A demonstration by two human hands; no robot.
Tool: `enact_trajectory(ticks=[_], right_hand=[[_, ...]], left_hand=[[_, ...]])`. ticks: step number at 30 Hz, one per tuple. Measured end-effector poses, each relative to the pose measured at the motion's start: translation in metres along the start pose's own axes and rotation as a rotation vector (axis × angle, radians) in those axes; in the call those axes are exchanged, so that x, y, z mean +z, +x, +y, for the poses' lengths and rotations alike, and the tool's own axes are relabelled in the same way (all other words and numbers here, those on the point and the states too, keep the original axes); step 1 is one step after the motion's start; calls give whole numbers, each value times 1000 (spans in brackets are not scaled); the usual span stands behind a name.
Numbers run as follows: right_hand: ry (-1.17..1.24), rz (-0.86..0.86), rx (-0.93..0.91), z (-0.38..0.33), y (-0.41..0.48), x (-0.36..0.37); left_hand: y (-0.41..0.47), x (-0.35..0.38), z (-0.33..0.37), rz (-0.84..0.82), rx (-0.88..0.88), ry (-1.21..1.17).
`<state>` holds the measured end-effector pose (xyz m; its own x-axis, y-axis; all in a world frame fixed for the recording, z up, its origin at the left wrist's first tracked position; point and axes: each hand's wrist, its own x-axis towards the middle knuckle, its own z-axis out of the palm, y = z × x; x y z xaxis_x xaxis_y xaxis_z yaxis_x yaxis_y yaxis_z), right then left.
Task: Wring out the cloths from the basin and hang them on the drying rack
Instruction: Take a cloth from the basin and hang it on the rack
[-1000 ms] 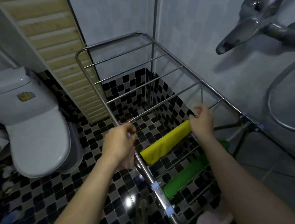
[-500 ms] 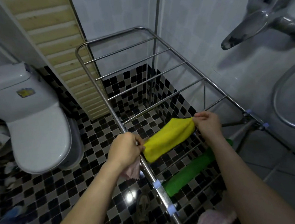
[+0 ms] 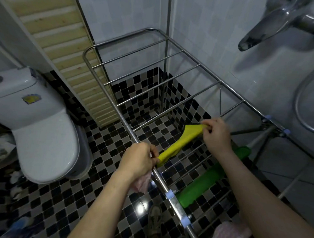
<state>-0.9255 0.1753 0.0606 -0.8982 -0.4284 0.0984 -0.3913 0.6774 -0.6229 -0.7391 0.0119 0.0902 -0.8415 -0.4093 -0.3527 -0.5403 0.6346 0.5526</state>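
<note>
Your left hand (image 3: 138,160) gripping the near end of the yellow cloth (image 3: 179,144) over the drying rack (image 3: 117,105), pink cloth (image 3: 142,183) hanging beneath it, your right hand (image 3: 217,136) pinching the far end in curled fingers (image 3: 209,128), green cloth (image 3: 205,179) draped just beside.

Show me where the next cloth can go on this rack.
The far rails, between the rack's curved end and the yellow cloth, are bare. Crowded nearer: left hand and right hand grip the yellow cloth, then green cloth, then pink cloth.
</note>
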Motion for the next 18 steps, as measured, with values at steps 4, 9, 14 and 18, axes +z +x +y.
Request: enact_trajectory(ticks=[4, 9, 14, 18], right_hand=[[-115, -62, -23, -4, -3, -3], [239, -241, 165, -46, -13, -24], [748, -932, 255, -101, -44, -38], [1028, -891, 263, -115, -58, -22]], left_hand=[[-3, -8, -1, 57, -40, -218], [-13, -43, 3, 260, -310, -1097], [-9, -47, 9, 226, -490, -1652], [-9, -45, 13, 117, -443, -1942]])
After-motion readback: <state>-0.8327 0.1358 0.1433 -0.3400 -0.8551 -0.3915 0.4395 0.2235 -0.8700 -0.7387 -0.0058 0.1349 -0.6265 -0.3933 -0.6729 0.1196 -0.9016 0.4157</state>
